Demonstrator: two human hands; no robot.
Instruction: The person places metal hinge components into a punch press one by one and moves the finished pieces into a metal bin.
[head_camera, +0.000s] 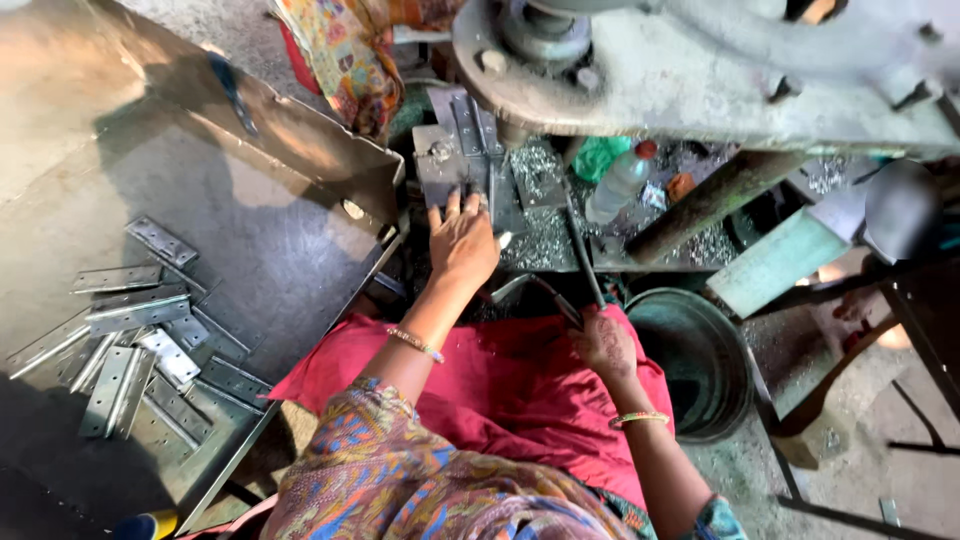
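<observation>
My left hand reaches forward onto the die block of a heavy grey press, fingers spread on a flat metal piece that is mostly hidden under them. Lower and to the right, my right hand rests over my red-covered lap, closed around the end of a dark metal rod that runs up toward the press bed. Bangles circle both wrists.
A large metal tray at left holds several flat hinge plates. Metal shavings cover the press bed. A plastic bottle lies behind it. A round dark tub stands at right, next to a metal frame.
</observation>
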